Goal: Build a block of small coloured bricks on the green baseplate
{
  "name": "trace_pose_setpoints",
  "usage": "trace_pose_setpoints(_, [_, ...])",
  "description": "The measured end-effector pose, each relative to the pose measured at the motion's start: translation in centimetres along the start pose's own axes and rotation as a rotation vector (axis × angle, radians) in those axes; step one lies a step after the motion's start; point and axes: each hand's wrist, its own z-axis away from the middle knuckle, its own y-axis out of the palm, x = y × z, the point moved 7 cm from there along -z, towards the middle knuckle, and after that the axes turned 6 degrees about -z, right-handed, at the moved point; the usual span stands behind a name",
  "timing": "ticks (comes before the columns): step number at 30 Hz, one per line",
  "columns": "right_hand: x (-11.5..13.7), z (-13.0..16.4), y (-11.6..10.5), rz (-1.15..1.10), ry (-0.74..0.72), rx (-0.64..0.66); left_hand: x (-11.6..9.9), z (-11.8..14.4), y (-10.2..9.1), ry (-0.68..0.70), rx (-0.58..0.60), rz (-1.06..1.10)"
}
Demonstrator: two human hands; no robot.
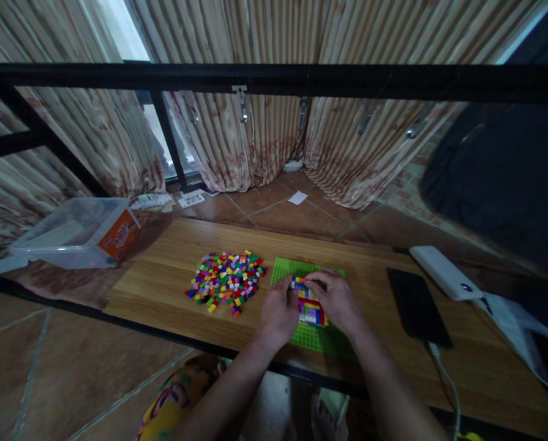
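Left hand [278, 312] and right hand [335, 300] gripping small multicoloured plastic brick block [308, 304] on green studded baseplate [285, 269] near wooden table [163, 269] front edge; hard pressing risking popped bricks

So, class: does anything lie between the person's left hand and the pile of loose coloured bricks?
Nothing visible does. The left hand rests on the brick build on the green baseplate; only bare wooden table separates it from the loose bricks.

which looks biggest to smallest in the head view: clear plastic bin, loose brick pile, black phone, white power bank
1. clear plastic bin, largest, though it sits farther back.
2. loose brick pile.
3. black phone and white power bank: they look about alike, and the bank lies farther away, so I won't rank them.
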Motion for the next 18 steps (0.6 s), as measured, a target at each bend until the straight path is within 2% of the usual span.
trace_pose_setpoints(7, [-0.55,-0.13,0.32,-0.055,0.037,0.012,-0.28,0.1,0.23,0.054,0.01,-0.039])
trace_pose_setpoints(12, [-0.07,-0.11,0.27,-0.026,0.02,0.004,-0.21,0.18,0.55,0.064,0.009,-0.098])
trace_pose_setpoints(18, [-0.33,-0.35,0.64,0.013,0.084,0.013,-0.21,0.35,0.94,0.079,0.012,-0.204])
